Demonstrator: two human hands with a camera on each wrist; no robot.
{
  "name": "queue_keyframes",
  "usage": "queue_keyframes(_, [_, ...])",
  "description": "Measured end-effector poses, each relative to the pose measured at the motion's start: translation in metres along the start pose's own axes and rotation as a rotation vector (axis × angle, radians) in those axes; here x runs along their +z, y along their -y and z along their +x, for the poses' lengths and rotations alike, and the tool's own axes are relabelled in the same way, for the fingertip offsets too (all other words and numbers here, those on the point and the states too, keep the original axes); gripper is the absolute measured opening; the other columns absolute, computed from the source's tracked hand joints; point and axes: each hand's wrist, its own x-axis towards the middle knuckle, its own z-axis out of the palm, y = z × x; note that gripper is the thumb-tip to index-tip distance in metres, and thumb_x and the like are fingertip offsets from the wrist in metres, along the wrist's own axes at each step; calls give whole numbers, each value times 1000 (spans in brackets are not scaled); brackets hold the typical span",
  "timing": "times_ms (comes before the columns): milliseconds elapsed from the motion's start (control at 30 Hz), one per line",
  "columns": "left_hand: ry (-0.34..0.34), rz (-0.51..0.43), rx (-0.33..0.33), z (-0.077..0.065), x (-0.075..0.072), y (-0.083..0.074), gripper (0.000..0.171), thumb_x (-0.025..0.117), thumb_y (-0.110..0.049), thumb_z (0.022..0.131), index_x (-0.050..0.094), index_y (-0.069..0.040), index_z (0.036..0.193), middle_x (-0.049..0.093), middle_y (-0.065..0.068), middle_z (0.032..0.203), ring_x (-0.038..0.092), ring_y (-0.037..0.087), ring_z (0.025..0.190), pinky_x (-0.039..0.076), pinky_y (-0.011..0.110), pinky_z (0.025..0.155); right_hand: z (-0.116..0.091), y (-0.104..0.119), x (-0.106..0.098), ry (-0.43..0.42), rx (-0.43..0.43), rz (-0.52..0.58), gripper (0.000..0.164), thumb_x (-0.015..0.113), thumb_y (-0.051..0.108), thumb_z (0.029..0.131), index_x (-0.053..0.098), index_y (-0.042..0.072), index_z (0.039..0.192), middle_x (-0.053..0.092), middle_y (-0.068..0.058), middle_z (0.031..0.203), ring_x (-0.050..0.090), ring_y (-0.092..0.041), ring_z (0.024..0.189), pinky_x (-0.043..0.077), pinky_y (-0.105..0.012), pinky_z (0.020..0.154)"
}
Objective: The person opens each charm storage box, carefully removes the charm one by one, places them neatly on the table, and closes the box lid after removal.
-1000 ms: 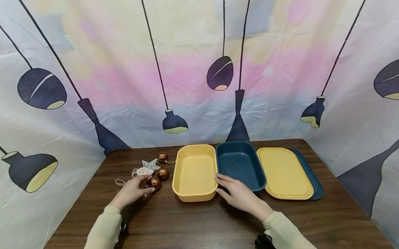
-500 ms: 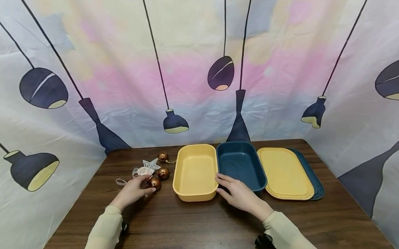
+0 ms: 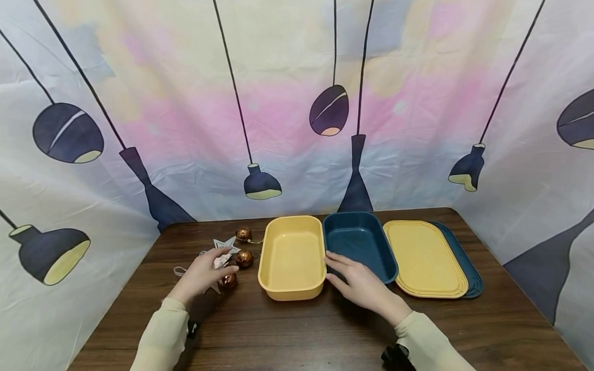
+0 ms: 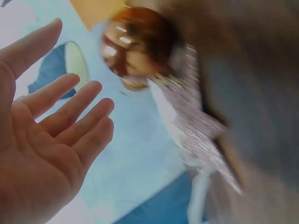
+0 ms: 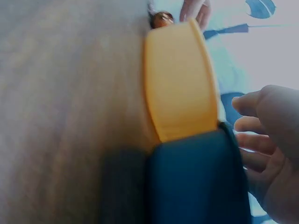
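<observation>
My left hand point(image 3: 200, 275) hovers over a cluster of ornaments, its fingers relaxed and holding nothing. Copper-coloured shiny baubles point(image 3: 244, 258) lie around it, with a silver star point(image 3: 223, 243) behind. In the left wrist view, the palm faces a copper bauble point(image 4: 135, 42) and a blurred glittery star point(image 4: 198, 123), with a gap between. Part of the cluster is hidden under the hand. My right hand point(image 3: 359, 283) extends loosely straight fingers to the right rim of a yellow box point(image 3: 292, 256), beside a dark blue box point(image 3: 356, 242). Whether the fingertips touch the rim I cannot tell.
Right of the boxes, a yellow lid point(image 3: 424, 258) lies overlapping a dark blue lid point(image 3: 470, 279). A wooden table point(image 3: 272, 337) bears everything. Behind it hangs a cloth point(image 3: 298, 153) printed with lamps. One ornament's white loop point(image 3: 180, 271) sticks out at the left.
My left hand has risen off the ornaments and its fingers have opened, uncovering a star near the front bauble. The right hand has shifted slightly right along the yellow box's rim.
</observation>
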Motion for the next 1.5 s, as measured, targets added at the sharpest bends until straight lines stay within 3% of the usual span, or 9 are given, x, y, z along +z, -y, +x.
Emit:
queue_keyframes(167, [-7, -18, 72, 17, 3, -29, 70, 64, -50, 83, 44, -13, 139, 43, 11, 139, 36, 34, 128, 33, 56, 97, -4, -14, -21, -89, 59, -7, 46, 52, 33, 96, 48, 11, 137, 42, -6, 141, 43, -21, 125, 42, -43, 94])
queue_keyframes(367, [-28, -7, 177, 42, 16, -70, 57, 66, -38, 86, 48, -14, 136, 49, 7, 134, 46, 27, 120, 39, 47, 95, -18, -38, -48, -138, 165, -32, 46, 53, 29, 96, 46, 12, 138, 41, -7, 142, 41, -26, 127, 39, -47, 96])
queue_keyframes(733, [41, 29, 397, 78, 59, -150, 56, 61, -42, 89, 50, -10, 134, 51, 6, 132, 45, 22, 123, 35, 39, 101, -61, -98, -92, -197, 360, -65, 50, 50, 32, 97, 46, 0, 136, 43, -21, 137, 38, -41, 124, 34, -57, 94])
queue_keyframes(967, [182, 128, 490, 85, 98, -207, 54, 58, -44, 90, 48, -18, 137, 49, 2, 133, 51, 18, 116, 43, 34, 93, -94, -127, -118, -222, 459, -85, 54, 46, 35, 98, 43, -4, 136, 41, -29, 134, 43, -49, 114, 36, -62, 85])
queue_keyframes(1200, [249, 278, 633, 80, 134, -254, 55, 55, -46, 91, 46, -20, 138, 46, -1, 136, 46, 12, 121, 42, 28, 94, -115, -147, -133, -194, 557, -66, 54, 43, 33, 99, 41, -8, 135, 42, -34, 130, 48, -50, 103, 41, -60, 75])
queue_keyframes(1267, [253, 321, 666, 77, 147, -263, 54, 54, -46, 91, 46, -21, 138, 48, -3, 132, 48, 9, 116, 43, 24, 90, -117, -151, -132, -183, 588, -62, 55, 42, 34, 99, 41, -8, 135, 51, -33, 117, 54, -44, 88, 45, -54, 67])
queue_keyframes(1333, [245, 372, 704, 74, 162, -270, 52, 55, -44, 91, 47, -21, 137, 50, -5, 130, 49, 8, 113, 43, 22, 89, -117, -155, -131, -171, 621, -55, 56, 41, 35, 99, 41, -8, 136, 60, -27, 88, 54, -34, 64, 45, -45, 54])
queue_keyframes(1433, [221, 472, 772, 71, 183, -280, 49, 57, -41, 91, 49, -21, 135, 52, -6, 127, 49, 7, 111, 39, 18, 91, -119, -161, -128, -150, 656, -49, 54, 42, 33, 100, 41, -8, 135, 44, -8, 52, 33, -17, 39, 32, -31, 38])
queue_keyframes(1500, [212, 536, 814, 68, 195, -287, 47, 57, -40, 91, 51, -22, 134, 53, -6, 125, 49, 7, 112, 37, 18, 93, -120, -164, -125, -143, 663, -48, 52, 43, 30, 99, 41, -10, 134, 36, 0, 46, 27, -13, 36, 29, -28, 36])
